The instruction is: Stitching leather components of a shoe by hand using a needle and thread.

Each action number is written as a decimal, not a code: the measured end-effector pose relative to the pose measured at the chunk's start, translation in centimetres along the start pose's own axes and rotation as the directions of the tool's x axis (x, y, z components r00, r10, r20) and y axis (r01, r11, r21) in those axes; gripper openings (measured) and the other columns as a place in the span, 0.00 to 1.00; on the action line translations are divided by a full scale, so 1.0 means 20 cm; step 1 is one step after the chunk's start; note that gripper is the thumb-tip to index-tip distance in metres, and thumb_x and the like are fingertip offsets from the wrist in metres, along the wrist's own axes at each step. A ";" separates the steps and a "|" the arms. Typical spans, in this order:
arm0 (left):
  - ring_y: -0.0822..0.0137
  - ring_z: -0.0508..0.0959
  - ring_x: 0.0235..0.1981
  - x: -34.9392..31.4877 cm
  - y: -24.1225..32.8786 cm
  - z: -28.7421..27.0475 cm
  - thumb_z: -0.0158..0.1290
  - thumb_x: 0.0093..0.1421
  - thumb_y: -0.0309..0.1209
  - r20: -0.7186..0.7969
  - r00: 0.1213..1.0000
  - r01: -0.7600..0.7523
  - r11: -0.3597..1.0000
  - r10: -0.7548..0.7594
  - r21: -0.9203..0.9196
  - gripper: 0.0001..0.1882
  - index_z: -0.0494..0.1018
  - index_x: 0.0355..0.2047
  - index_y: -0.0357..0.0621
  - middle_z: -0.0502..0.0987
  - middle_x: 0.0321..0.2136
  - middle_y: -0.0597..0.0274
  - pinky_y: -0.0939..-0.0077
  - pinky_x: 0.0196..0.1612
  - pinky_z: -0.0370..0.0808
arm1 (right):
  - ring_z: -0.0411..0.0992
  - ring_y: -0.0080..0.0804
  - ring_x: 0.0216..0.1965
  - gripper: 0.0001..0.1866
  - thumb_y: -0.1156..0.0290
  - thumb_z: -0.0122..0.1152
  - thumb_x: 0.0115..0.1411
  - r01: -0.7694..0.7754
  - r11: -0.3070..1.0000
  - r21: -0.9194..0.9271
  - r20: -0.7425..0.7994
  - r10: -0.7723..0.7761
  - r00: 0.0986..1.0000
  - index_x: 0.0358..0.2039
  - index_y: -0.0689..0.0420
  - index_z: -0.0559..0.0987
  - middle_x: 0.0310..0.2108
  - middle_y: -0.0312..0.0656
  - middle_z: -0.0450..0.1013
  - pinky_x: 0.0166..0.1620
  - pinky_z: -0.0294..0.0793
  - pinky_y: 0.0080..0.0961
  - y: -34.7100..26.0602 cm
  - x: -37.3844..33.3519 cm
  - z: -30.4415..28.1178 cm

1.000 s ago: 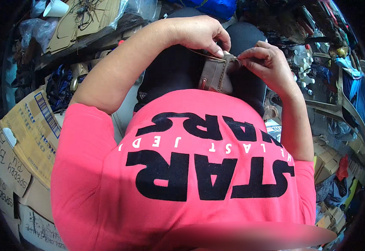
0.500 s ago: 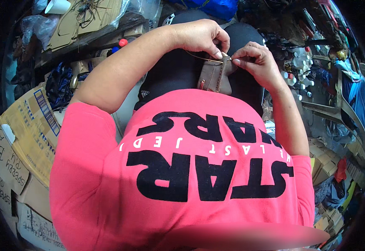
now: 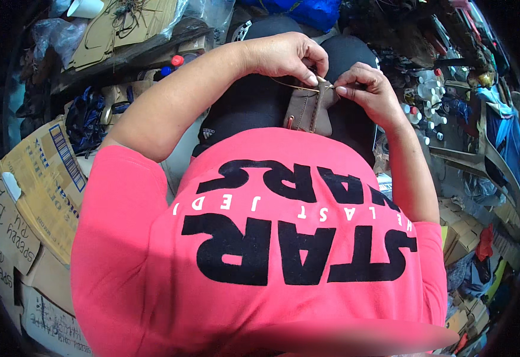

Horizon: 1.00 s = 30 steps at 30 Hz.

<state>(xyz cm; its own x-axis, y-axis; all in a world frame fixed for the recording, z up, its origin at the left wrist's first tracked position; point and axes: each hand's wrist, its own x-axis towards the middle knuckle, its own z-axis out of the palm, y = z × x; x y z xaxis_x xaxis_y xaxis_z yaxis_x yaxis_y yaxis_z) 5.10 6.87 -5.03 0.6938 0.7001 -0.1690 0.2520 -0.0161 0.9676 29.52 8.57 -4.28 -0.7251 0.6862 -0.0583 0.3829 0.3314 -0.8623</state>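
A brown leather piece (image 3: 305,108), which looks like a shoe upper, stands between my knees with a seam down its face and a small reddish lace or loop at its lower left. At its top edge, my left hand (image 3: 289,58) is closed, thumb and forefinger pinched against the leather. A pale thread (image 3: 295,87) loops out from under that hand to the seam. My right hand (image 3: 366,89) pinches a thin light strand just right of the top edge; whether it is thread or a needle is too small to tell.
Dark-clad knees (image 3: 348,53) flank the leather. Cardboard boxes (image 3: 42,178) are stacked at left, and a flat cardboard sheet (image 3: 129,27) with dark strands lies at far left. Several white bottles (image 3: 429,92) stand at right, beside a blue cloth (image 3: 501,128).
The leather and both hands sit very slightly lower in the picture. The thread loop beside the left hand shows a little more; both hands keep their pinch.
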 end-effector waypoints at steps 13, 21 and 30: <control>0.76 0.73 0.31 0.01 0.09 -0.02 0.59 0.55 0.30 0.049 0.997 0.055 0.982 -0.065 0.178 0.10 0.76 0.36 0.37 0.76 0.28 0.66 0.78 0.39 0.71 | 0.72 0.25 0.31 0.05 0.77 0.66 0.51 0.033 0.999 -0.036 0.034 -0.032 0.999 0.30 0.59 0.80 0.26 0.37 0.73 0.34 0.70 0.23 -0.03 -0.01 -0.02; 0.70 0.73 0.36 0.01 0.04 -0.01 0.58 0.54 0.28 0.077 0.997 -0.005 0.989 -0.007 0.146 0.11 0.76 0.36 0.36 0.74 0.31 0.63 0.73 0.42 0.70 | 0.72 0.24 0.32 0.05 0.78 0.65 0.53 0.047 0.998 0.048 0.085 -0.051 0.995 0.31 0.60 0.80 0.30 0.36 0.74 0.37 0.71 0.23 0.02 0.01 -0.02; 0.72 0.73 0.33 0.02 -0.02 0.01 0.59 0.51 0.24 0.079 0.994 -0.065 0.996 0.070 -0.062 0.09 0.76 0.34 0.37 0.73 0.28 0.64 0.76 0.39 0.70 | 0.71 0.23 0.32 0.04 0.74 0.66 0.52 -0.017 0.996 0.089 0.081 0.009 0.997 0.28 0.60 0.80 0.26 0.36 0.73 0.35 0.69 0.22 -0.04 0.02 0.01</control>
<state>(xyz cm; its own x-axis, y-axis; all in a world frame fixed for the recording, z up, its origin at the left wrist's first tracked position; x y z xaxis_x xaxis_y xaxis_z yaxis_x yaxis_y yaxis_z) 5.36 7.05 -5.42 0.7611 0.6383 -0.1156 0.1639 -0.0168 0.9863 28.91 8.45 -3.71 -0.7654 0.6346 -0.1069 0.3425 0.2611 -0.9025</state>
